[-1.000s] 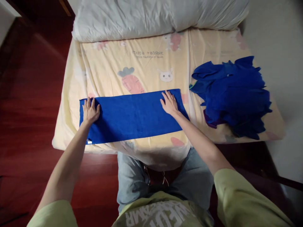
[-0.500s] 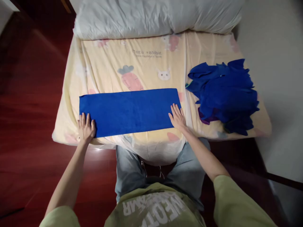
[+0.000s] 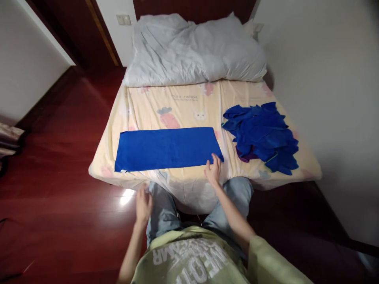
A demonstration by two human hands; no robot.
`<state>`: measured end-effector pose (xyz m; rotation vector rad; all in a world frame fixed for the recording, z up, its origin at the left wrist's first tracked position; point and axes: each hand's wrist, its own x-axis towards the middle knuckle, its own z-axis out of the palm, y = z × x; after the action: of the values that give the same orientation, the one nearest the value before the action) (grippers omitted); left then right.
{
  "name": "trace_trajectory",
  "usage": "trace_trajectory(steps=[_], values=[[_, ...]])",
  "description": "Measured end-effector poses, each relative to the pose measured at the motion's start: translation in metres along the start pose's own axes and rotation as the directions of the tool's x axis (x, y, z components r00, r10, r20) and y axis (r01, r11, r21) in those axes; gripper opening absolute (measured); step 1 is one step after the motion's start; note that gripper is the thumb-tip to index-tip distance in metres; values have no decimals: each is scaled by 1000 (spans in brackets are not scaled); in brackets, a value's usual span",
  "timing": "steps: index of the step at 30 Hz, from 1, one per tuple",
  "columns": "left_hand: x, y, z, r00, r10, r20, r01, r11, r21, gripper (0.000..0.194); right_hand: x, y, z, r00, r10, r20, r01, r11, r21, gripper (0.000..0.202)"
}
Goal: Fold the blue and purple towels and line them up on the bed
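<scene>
A blue cloth (image 3: 168, 148), long and rectangular, lies flat on the bed, with a small white tag at its near left corner. My right hand (image 3: 213, 169) is over the cloth's near right corner, fingers apart and slightly bent, holding nothing. Whether its fingertips touch the fabric I cannot tell. Off the bed's front edge, beside my left knee, my left hand (image 3: 144, 205) hangs in the air. It is somewhat blurred, with fingers loosely bent and nothing seen in it. To the right sits a heap of crumpled blue cloths (image 3: 262, 136), a purple piece (image 3: 246, 154) showing underneath.
The bed (image 3: 139, 106) has a pale yellow sheet printed with carrots and rabbits. A grey-white quilt (image 3: 195, 51) is bunched along its far end. A wall (image 3: 331, 79) stands close on the right, and dark red floor (image 3: 65, 173) spreads on the left.
Both hands were lying flat on the cloth's ends. My left hand has come off it, back toward my body; my right has lifted and drawn back slightly. The view has tilted up.
</scene>
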<state>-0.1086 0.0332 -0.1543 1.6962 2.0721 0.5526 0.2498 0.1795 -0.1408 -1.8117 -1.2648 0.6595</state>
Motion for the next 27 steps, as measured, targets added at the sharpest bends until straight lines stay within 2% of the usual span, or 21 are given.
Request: trace_trajectory(steps=[2, 4, 5, 7, 8, 10, 12, 14, 18, 20, 23, 27], values=[[-56, 20, 27, 986, 93, 137, -95, 996, 7, 45, -39, -11, 24, 976, 198, 93, -217, 927, 305, 47], [-85, 32, 40, 952, 189, 241, -194, 981, -5, 35, -70, -20, 52, 923, 333, 191, -380, 719, 582, 36], [-90, 34, 42, 943, 209, 260, -213, 977, -16, 34, -82, -24, 65, 886, 376, 270, -453, 585, 672, 30], [-86, 34, 38, 940, 221, 262, -217, 975, -44, 36, -98, -33, 88, 798, 431, 420, -574, 333, 748, 19], [-80, 32, 34, 943, 218, 253, -212, 976, -54, 36, -103, -37, 97, 759, 438, 482, -614, 236, 753, 14], [-70, 27, 27, 946, 219, 241, -210, 976, -64, 35, -106, -46, 112, 711, 432, 555, -652, 111, 750, 10], [-65, 24, 24, 947, 219, 236, -209, 976, -65, 34, -105, -52, 122, 698, 420, 581, -658, 55, 751, 9], [-66, 23, 25, 948, 217, 232, -207, 976, -66, 33, -101, -56, 130, 704, 412, 578, -646, 33, 763, 10], [-68, 26, 28, 953, 215, 215, -206, 976, -66, 34, -90, -61, 145, 713, 426, 557, -637, 60, 769, 11], [-68, 27, 28, 954, 216, 210, -206, 976, -67, 34, -84, -64, 152, 690, 457, 561, -648, 45, 760, 11], [-68, 27, 26, 953, 217, 213, -208, 976, -65, 33, -76, -69, 161, 653, 491, 577, -651, -25, 759, 11], [-59, 27, 20, 942, 225, 250, -215, 974, -65, 34, -72, -72, 168, 652, 480, 587, -653, -36, 756, 14]])
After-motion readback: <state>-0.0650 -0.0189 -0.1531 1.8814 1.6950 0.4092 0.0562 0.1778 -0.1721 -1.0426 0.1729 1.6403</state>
